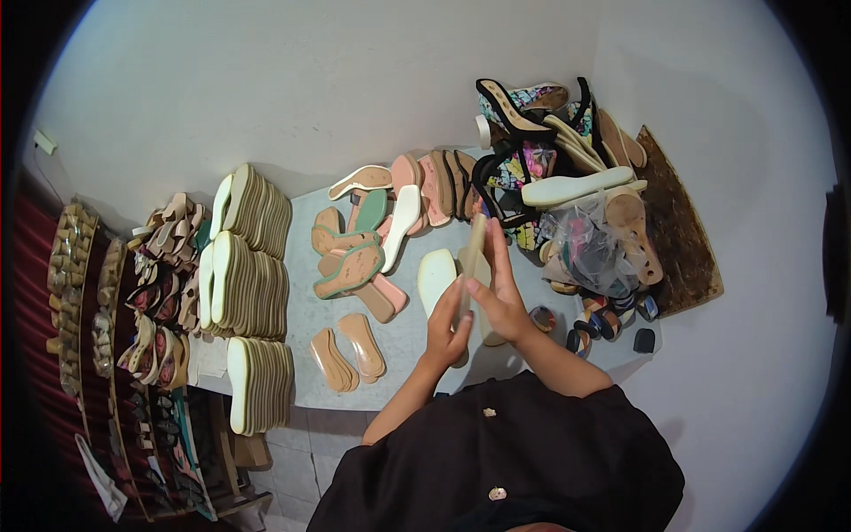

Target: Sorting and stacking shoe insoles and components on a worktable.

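Note:
My left hand (450, 321) and my right hand (502, 297) close in on a pale cream shoe sole (477, 246) from either side. It stands nearly edge-on between them, above the table. The right fingers stretch along its right face, and the left fingers press its lower left side. Just left of it, partly behind my left hand, lies a whitish sole (436, 277). The lower end of the held sole is partly hidden by my hands.
Loose insoles in green, pink and tan (359, 266) cover the grey table's (310, 199) middle. Tall stacks of cream soles (253, 284) stand left. Floral sandals (523, 164), a clear plastic bag (596, 253) and a brown board (674, 226) crowd the right. Shelves of footwear (106, 310) stand far left.

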Action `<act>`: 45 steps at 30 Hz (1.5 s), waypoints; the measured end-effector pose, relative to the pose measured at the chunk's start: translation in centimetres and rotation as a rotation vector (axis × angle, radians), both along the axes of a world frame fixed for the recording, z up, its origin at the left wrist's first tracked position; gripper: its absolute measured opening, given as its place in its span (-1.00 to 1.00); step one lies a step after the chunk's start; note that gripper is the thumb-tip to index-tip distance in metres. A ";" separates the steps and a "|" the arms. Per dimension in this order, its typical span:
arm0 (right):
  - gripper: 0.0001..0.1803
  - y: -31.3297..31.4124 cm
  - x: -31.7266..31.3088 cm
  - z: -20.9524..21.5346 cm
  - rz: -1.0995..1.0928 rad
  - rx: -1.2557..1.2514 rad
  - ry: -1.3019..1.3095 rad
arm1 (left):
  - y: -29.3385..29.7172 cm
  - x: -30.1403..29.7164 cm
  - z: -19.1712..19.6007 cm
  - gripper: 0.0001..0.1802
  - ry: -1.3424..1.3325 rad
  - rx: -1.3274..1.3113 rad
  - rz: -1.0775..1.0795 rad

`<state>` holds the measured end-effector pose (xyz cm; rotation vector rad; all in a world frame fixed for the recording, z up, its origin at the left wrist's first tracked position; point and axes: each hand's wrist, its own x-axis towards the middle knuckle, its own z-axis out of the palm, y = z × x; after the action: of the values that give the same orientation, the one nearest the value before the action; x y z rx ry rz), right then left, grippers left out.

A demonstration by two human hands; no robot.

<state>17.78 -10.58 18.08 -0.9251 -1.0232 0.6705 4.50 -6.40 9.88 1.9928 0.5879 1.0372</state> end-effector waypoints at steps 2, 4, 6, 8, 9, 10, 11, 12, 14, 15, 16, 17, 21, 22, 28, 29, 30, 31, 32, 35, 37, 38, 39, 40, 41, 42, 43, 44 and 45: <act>-0.16 0.1 0.8 -0.9 0.026 0.009 0.025 | -0.4 0.0 0.3 -0.54 -0.083 -0.323 0.052; -0.17 0.0 1.4 -1.6 0.046 -0.118 0.125 | -0.2 -0.3 0.5 -0.53 -0.213 -0.523 0.022; -0.31 0.3 1.5 -2.9 0.065 -0.314 0.296 | 0.1 -0.3 0.0 -0.50 -0.348 -0.652 0.016; -0.49 0.1 1.3 -3.6 0.156 -0.407 0.300 | 0.6 -1.0 -0.1 -0.51 -0.301 -0.686 -0.024; -0.64 -0.1 1.1 -3.8 0.247 -0.500 0.305 | 0.8 -1.2 -0.1 -0.52 -0.254 -0.721 -0.065; -0.64 -0.2 0.8 -4.6 0.248 -0.501 0.305 | 0.9 -1.0 -0.5 -0.52 -0.254 -0.722 -0.063; -0.68 -0.2 0.4 -5.9 0.164 -0.491 0.165 | 1.0 -0.5 -1.0 -0.46 -0.255 -0.624 0.039; -0.69 0.0 0.2 -6.9 0.077 -0.481 0.026 | 1.1 -0.2 -1.1 -0.37 -0.253 -0.527 0.139; -0.68 0.2 -0.1 -8.3 0.042 -0.509 0.041 | 1.1 -0.1 -0.5 -0.25 -0.074 -0.357 0.151; -0.67 0.3 -0.3 -8.9 0.005 -0.534 0.055 | 1.0 -0.1 -0.2 -0.11 0.103 -0.183 0.158; -0.67 0.4 -0.3 -10.0 0.004 -0.537 0.057 | 0.8 -0.1 -0.9 0.12 0.146 -0.159 0.256; -0.66 0.6 -0.2 -10.8 -0.058 -0.558 -0.096 | 0.8 -0.3 -1.4 0.12 0.147 -0.159 0.256; -0.61 0.9 -0.6 -12.8 -0.181 -0.600 -0.148 | 1.5 -1.0 -3.4 0.16 0.223 -0.341 0.291; -0.61 0.8 -0.4 -13.1 -0.181 -0.600 -0.148 | 1.8 -1.2 -4.0 0.14 0.285 -0.305 0.297; -0.59 0.5 0.6 -13.1 -0.209 -0.829 -0.209 | 2.3 -1.9 -6.6 0.02 0.382 -0.139 0.350; -0.60 0.5 0.6 -13.4 -0.219 -0.834 -0.228 | 2.2 -1.9 -6.9 0.02 0.383 -0.139 0.349; -0.60 0.5 0.6 -13.6 -0.228 -0.839 -0.248 | 2.1 -1.9 -7.2 0.02 0.404 -0.139 0.354; -0.60 0.5 0.5 -13.9 -0.228 -0.839 -0.248 | 2.0 -1.9 -7.4 0.02 0.425 -0.139 0.360; -0.61 0.5 0.5 -13.9 -0.220 -0.846 -0.263 | 2.0 -1.8 -7.4 0.02 0.426 -0.140 0.359; -0.61 0.5 0.6 -13.6 -0.217 -0.852 -0.305 | 2.1 -1.5 -7.0 0.02 0.407 -0.174 0.334; -0.61 0.7 0.8 -12.9 -0.224 -0.850 -0.333 | 2.0 -1.2 -6.5 0.02 0.394 -0.181 0.331; -0.61 0.9 1.0 -12.4 -0.248 -0.818 -0.370 | 2.0 -1.1 -6.5 0.02 0.391 -0.181 0.334; -0.60 1.1 1.2 -11.8 -0.272 -0.785 -0.407 | 2.0 -1.0 -6.5 0.01 0.386 -0.189 0.327; -0.60 1.5 1.7 -11.1 -0.272 -0.783 -0.410 | 2.1 -0.9 -6.5 0.01 0.380 -0.197 0.320; -0.60 1.9 2.5 -10.3 -0.332 -0.674 -0.544 | 2.2 -0.9 -7.2 0.01 0.378 -0.197 0.320; -0.60 2.5 3.3 -9.3 -0.384 -0.558 -0.675 | 2.3 -1.1 -8.0 0.01 0.438 -0.117 0.338; -0.59 3.4 4.6 -8.4 -0.429 -0.483 -0.796 | 2.3 -1.3 -8.9 0.01 0.499 -0.037 0.357; -0.59 4.3 6.4 -7.4 -0.479 -0.413 -0.914 | 2.3 -0.9 -8.7 0.01 0.499 -0.039 0.353; -0.58 4.9 7.9 -5.3 -0.541 -0.456 -1.014 | 2.2 -0.6 -7.9 -0.01 0.520 -0.121 0.345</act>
<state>25.72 -5.65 12.73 -1.9560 -1.4177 -0.0918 3.89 -4.17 2.01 2.0989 1.2770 0.6423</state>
